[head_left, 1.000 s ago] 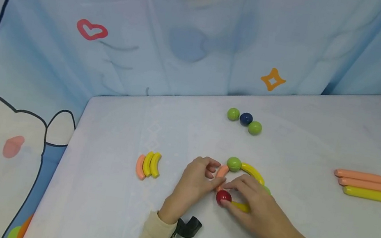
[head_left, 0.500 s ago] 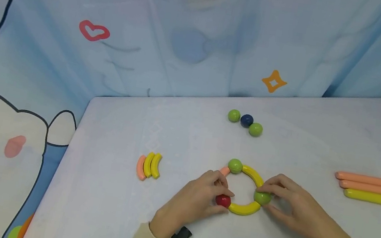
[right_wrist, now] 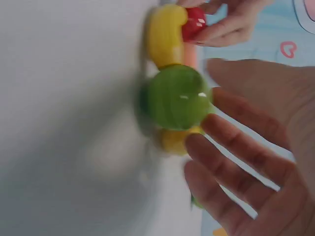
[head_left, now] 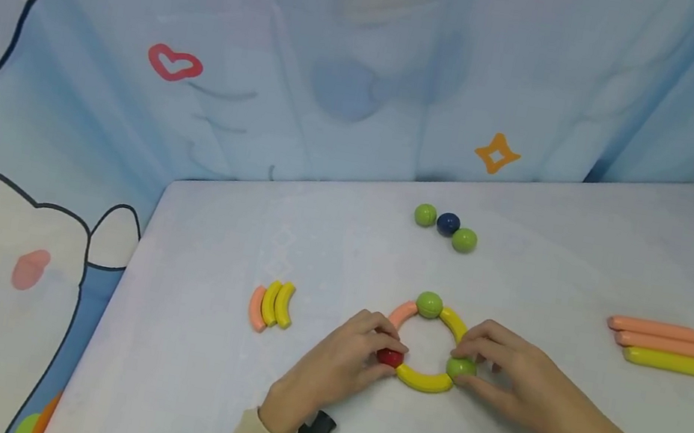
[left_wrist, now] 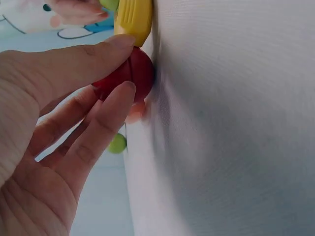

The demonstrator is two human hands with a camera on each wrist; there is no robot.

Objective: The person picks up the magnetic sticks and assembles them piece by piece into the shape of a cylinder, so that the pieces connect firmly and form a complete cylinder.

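- On the white worktop [head_left: 179, 372], toward its front and between the two hands, lies a ring [head_left: 416, 383] of three balls and three curved rods.
- Across its front, the yellow front rod [head_left: 430, 382] runs left to right, bowing toward the person, from the red ball [head_left: 390, 359] to the right green ball [head_left: 461, 369]; its ends meet both.
- The left hand [head_left: 348, 359] is nearer the red ball and pinches it between thumb and fingers.
- The right hand [head_left: 525, 385] flanks the right green ball from outside, fingers spread and lightly bent; no firm grip shows, and I cannot tell whether every fingertip touches.
- At the ring's far side sits the top green ball [head_left: 430, 305], between the orange-pink rod [head_left: 401, 314] and the yellow far rod [head_left: 453, 324].
- Left of the ring, three short curved rods [head_left: 269, 303] lie side by side; beyond it are three loose balls [head_left: 448, 224]; well to the right, three long straight rods [head_left: 663, 345].
- Left fingers hide the orange-pink rod's near end in the head view; the right wrist view is blurred, and both sleeves are cut off below.
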